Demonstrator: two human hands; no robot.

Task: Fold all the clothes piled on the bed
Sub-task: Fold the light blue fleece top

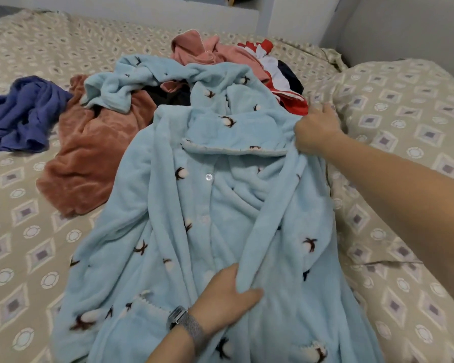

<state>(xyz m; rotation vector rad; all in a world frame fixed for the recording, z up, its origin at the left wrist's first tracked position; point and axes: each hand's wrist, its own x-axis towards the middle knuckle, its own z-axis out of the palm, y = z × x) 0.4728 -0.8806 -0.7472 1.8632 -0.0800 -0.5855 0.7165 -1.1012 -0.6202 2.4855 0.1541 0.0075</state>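
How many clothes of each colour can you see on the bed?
Light blue robe: 1
Dark blue garment: 1
Brown fleece: 1
Pink fleece: 1
Red and white garment: 1
Total: 5 that show clearly; dark cloth underneath cannot be counted.

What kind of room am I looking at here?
Most likely a bedroom at home. A bed with a patterned sheet fills the view, a matching pillow lies at the right, and a fluffy blue robe is spread before a pile of clothes.
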